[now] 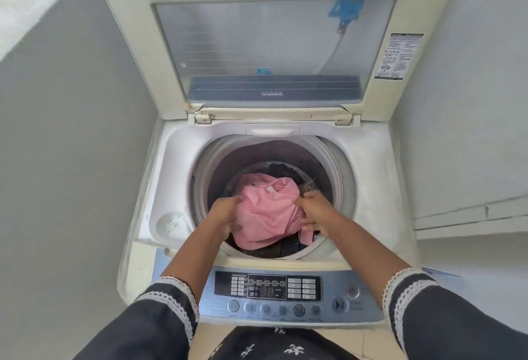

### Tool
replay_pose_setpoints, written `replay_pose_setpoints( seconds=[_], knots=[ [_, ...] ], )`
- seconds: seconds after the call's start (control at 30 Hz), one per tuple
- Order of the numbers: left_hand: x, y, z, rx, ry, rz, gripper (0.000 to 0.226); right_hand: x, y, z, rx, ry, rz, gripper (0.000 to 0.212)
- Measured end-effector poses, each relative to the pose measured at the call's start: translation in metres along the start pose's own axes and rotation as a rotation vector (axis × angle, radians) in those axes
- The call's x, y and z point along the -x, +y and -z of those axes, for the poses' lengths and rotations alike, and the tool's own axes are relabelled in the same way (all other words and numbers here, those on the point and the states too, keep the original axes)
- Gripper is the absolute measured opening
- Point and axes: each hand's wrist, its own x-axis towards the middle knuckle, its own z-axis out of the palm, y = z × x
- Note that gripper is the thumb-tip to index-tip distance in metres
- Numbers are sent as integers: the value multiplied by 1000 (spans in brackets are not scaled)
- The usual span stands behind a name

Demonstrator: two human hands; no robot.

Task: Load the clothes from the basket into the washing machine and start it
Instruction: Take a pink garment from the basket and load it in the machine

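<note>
Both my hands are down in the washing machine [160,177] drum at the centre of the frame, my left hand [225,212] and right hand [313,208] each with fingers curled into a bunched pink garment [267,211], one on either side of it. It lies on top of darker clothes [281,169] already in the drum. Along the bottom of the frame, the control panel [325,282] reads "START" beside the play-pause button [339,305]; its smaller print is too blurred to read. The lid [274,51] stands raised in the upper frame, with an unreadable sticker [398,55] at the right. Pale grey walls [71,131] close in on both sides.
</note>
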Motion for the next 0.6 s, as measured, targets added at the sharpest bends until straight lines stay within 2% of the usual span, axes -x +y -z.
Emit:
replay_pose_setpoints(
  seconds=[0.13,0.4,0.6],
  knots=[
    [13,6,5,2,-14,-80,25,11,-2,-1,23,11,90,42],
    [52,4,20,118,-126,-196,34,59,3,2,8,58,260,29],
    [87,-5,19,175,-236,-307,18,109,24,0,-129,133,353,27]
  ],
)
